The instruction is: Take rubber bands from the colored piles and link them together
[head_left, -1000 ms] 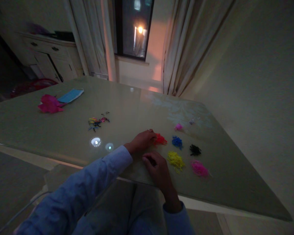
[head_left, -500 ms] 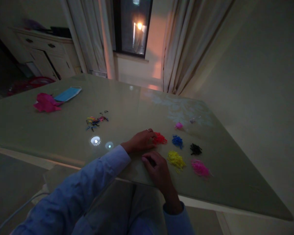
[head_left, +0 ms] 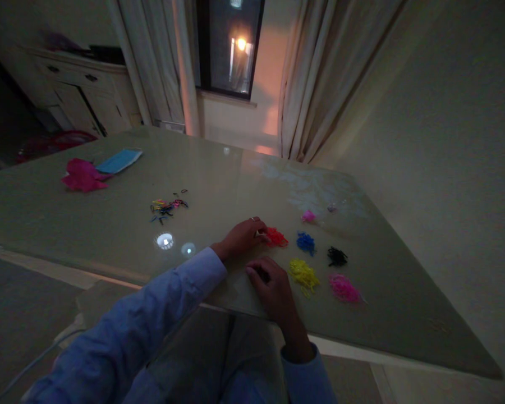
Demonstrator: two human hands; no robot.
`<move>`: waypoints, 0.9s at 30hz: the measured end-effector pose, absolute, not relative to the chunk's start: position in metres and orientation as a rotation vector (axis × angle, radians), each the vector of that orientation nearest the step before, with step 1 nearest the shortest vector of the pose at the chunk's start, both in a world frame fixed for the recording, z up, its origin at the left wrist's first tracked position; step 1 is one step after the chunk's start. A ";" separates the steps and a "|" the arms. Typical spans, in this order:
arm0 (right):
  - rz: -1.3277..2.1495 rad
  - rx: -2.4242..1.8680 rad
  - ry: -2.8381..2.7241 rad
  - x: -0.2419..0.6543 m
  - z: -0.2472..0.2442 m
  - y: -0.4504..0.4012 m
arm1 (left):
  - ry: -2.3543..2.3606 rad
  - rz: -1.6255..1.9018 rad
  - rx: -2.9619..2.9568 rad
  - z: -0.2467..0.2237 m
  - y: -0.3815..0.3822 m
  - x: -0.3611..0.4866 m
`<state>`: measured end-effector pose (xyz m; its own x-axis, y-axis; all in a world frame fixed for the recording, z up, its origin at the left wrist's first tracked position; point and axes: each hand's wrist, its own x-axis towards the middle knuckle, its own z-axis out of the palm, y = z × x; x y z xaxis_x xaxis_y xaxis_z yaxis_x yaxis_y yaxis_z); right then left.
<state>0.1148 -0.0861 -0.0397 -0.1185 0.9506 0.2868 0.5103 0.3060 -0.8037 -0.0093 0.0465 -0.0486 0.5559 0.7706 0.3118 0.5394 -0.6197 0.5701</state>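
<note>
My left hand (head_left: 244, 238) reaches to the left edge of the red pile (head_left: 276, 237), its fingers closed on the edge of the red pieces. Nearer me, my right hand (head_left: 272, 284) rests on the table with its fingers curled together; anything inside them is too small to tell. To its right lies a yellow pile (head_left: 303, 275). Farther right are a blue pile (head_left: 306, 242), a black pile (head_left: 337, 256) and a pink pile (head_left: 344, 288). A mixed-colour heap of small loops (head_left: 166, 209) sits to the left of my hands.
On the glossy table (head_left: 219, 185), a crumpled pink item (head_left: 84, 175) and a blue face mask (head_left: 120, 161) lie at the far left. A small pink bundle (head_left: 308, 216) is behind the blue pile. The table's near edge runs above my lap.
The fingers of my left hand have shifted slightly at the edge of the red pile. My right hand has stayed nearly still, and the whole view has shifted a little.
</note>
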 end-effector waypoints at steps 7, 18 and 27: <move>0.702 -1.310 -1.728 0.116 -0.041 -0.084 | 1.177 0.733 2.408 -0.032 0.029 -0.042; 0.695 -1.334 -1.763 0.118 -0.040 -0.085 | 1.287 0.915 2.201 -0.047 0.001 -0.117; 0.785 -1.465 -1.758 0.113 -0.026 -0.077 | 1.247 0.974 2.082 -0.050 0.003 -0.115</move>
<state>0.1132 -0.0775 -0.0257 -0.1087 0.9846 0.1367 0.5557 0.1742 -0.8129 -0.1147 0.0029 -0.0498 0.3174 0.8951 0.3132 0.5204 -0.4405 0.7315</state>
